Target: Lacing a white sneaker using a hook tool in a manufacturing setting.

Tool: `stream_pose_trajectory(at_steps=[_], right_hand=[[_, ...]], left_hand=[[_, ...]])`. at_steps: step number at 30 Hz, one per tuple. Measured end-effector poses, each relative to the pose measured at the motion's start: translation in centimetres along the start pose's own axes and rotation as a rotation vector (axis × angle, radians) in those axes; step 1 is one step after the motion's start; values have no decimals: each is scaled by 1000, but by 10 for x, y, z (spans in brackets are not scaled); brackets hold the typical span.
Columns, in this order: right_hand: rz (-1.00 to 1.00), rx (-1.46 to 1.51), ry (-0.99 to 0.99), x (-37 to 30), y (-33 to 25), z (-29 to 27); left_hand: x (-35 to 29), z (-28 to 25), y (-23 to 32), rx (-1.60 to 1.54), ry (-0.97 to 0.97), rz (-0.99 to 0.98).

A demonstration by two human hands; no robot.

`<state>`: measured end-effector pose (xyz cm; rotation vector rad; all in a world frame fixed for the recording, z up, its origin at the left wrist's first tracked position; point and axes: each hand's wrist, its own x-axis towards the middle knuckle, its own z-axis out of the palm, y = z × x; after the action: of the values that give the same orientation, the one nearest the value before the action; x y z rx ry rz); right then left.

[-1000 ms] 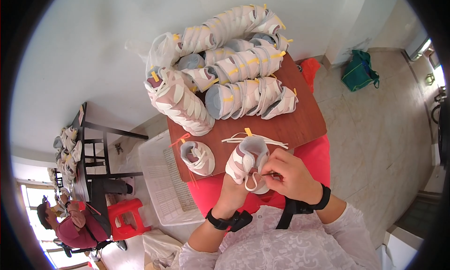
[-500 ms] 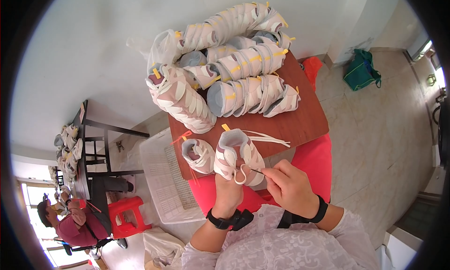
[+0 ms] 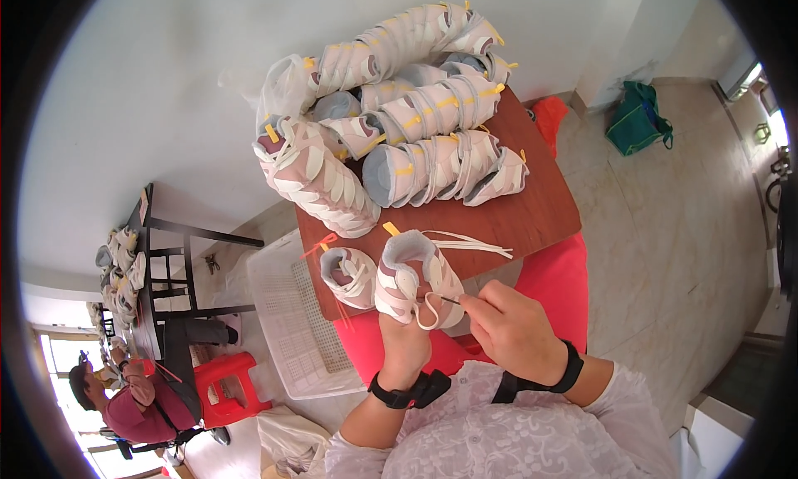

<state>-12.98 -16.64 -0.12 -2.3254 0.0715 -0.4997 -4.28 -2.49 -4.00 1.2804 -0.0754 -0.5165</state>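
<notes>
Over the near edge of the brown table (image 3: 544, 217), my left hand (image 3: 405, 346) grips a pink and white shoe upper (image 3: 391, 286) by its front, heel tab up. A white shoelace (image 3: 428, 320) loops out of its eyelet area. My right hand (image 3: 514, 334) pinches a thin dark tool (image 3: 449, 300), its far end at the lace; its tip is too small to make out. Just left stands a smaller-looking laced shoe upper (image 3: 348, 281), with an orange-red cord (image 3: 322, 244) by it. Loose white laces (image 3: 467, 245) lie behind the held one.
Nested rows of shoe uppers (image 3: 432, 171) cover the table's far part. A white plastic crate (image 3: 291, 338) stands at left below it. Farther left, a person (image 3: 145, 404) sits near a red stool (image 3: 224, 388) and a dark table. A green bag (image 3: 638, 122) lies on the floor.
The view has shifted slightly. Both hands keep their grips, the tool still at the lace loop; the held shoe upper has barely moved.
</notes>
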Motion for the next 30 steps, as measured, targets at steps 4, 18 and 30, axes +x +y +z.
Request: stream_pose_trajectory(at_steps=[4,18,30], right_hand=[[-38,-42,15,0,3,1],[123,315,-84,1,17,12],[219,460,-47,1,25,29]], left_hand=[[-1,4,4,51,16,25],[-3,9,-5,496,12,449],[-4,19,-11,402,92,450]])
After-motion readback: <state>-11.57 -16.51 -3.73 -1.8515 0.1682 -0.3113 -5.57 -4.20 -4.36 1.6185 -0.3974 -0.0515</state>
